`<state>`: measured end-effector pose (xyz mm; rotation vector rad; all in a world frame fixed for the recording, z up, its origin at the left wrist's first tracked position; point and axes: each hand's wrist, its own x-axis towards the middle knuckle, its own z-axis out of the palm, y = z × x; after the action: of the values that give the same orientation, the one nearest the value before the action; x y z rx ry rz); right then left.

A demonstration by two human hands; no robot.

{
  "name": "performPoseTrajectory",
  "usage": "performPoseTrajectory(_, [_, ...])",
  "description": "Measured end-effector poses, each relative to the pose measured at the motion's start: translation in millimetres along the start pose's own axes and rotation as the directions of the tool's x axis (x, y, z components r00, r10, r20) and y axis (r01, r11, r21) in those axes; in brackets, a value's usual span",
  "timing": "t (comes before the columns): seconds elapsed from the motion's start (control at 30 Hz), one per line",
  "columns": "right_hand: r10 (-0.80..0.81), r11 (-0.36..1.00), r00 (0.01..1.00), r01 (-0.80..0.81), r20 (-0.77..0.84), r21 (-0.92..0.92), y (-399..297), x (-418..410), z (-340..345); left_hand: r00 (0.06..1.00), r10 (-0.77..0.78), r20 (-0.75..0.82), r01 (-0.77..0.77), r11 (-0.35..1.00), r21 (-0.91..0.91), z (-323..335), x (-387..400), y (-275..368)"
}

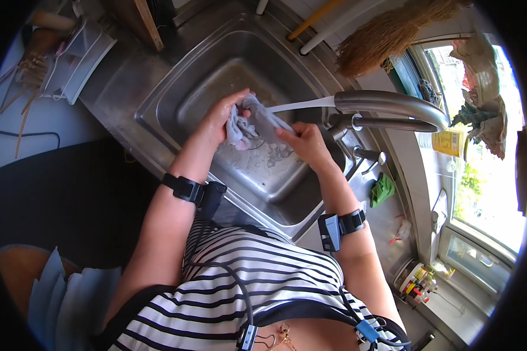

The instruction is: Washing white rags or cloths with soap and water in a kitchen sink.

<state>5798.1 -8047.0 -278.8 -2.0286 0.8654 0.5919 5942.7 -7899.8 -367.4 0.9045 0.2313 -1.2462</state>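
Over a stainless-steel sink basin, my left hand grips the bunched end of a wet, light grey cloth. My right hand pinches the cloth's other end between thumb and fingers, so part of it is stretched between both hands. A curved metal faucet reaches in from the right, and a stream of water runs from its spout onto the cloth. Some water lies on the basin's floor below my hands. The fingers of my left hand are partly hidden by the cloth.
Right of the basin are a small metal tap and a crumpled green cloth. A straw brush hangs at the upper right beside the window. A wooden board stands behind the sink. A white rack with wooden sticks is at the upper left.
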Motion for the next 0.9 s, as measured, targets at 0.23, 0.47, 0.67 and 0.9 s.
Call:
performPoseTrajectory(0.23, [-0.003, 0.186, 0.995, 0.099, -0.100, 0.977, 13, 23, 23, 0.898, 0.437, 0.054, -0.349, 0.633, 0.691, 16, -3, -22])
performPoseTrajectory(0.47, [-0.696, -0.226, 0.716, -0.287, 0.051, 0.931, 78, 91, 67, 0.625, 0.670, 0.401, -0.524, -0.022, 0.852, 91, -47, -55])
performPoseTrajectory(0.67, [0.213, -0.002, 0.977, 0.023, -0.022, 1.000, 2, 27, 48, 0.680, 0.682, 0.271, -0.342, -0.032, 0.939, 86, -7, -48])
performPoseTrajectory(0.9, [0.312, -0.033, 0.950, 0.005, 0.006, 0.999, 23, 44, 48, 0.757, 0.608, 0.240, -0.376, 0.104, 0.921, 94, -17, -62])
